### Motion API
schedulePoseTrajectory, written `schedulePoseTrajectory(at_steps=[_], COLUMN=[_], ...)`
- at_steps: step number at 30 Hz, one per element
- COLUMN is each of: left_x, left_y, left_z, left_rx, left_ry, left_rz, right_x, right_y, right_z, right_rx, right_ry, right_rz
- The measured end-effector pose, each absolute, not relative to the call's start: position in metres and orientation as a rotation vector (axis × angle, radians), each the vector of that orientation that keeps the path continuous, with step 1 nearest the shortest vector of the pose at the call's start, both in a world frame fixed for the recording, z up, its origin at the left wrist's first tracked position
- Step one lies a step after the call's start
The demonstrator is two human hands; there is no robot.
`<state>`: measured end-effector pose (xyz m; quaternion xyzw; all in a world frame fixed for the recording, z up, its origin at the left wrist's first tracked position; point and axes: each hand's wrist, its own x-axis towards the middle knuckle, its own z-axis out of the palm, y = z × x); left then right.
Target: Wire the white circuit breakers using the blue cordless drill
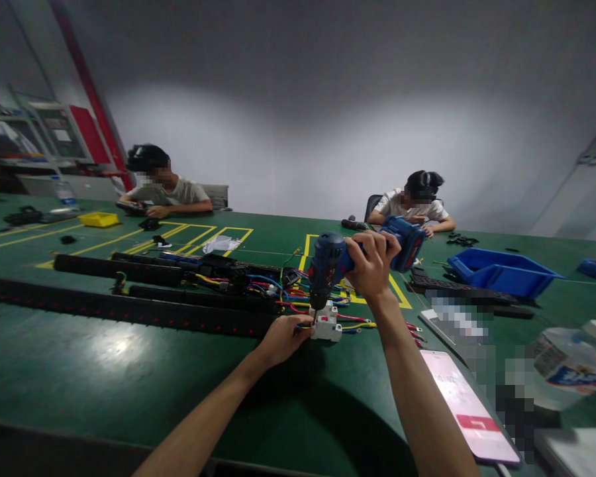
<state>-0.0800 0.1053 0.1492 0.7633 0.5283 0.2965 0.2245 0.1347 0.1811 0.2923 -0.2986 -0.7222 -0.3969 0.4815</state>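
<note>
My right hand [375,265] is wrapped round the handle of a blue cordless drill [326,262], held upright with its bit pointing down. The bit meets the top of a white circuit breaker [328,328] on the green table. With fingers closed at the breaker's left side, my left hand [284,339] grips a wire or the breaker's edge; the fingertips partly hide which. Red, yellow and blue wires [355,324] with ring terminals stick out to the breaker's right. Long black bars [129,308] with red marks lie to the left, more wires running from their ends.
A blue bin [501,270], a lit phone [469,404] and a plastic bottle [566,364] are on the right. Far left stands a yellow tray [98,219]. Two people sit across the green table [104,377], one left [179,192] and one right [392,202].
</note>
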Motion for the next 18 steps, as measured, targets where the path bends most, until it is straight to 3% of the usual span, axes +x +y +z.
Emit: schedulePoseTrajectory(at_steps=[18], left_x=[-0.0814], left_y=[0.1073], left_z=[0.1460], left_rx=[2.137], left_ry=[1.444], left_rz=[0.839], right_x=[0.1353], right_y=[0.1816], right_z=[0.2928], right_rx=[-0.726], right_ry=[-1.779], right_rz=[-0.957])
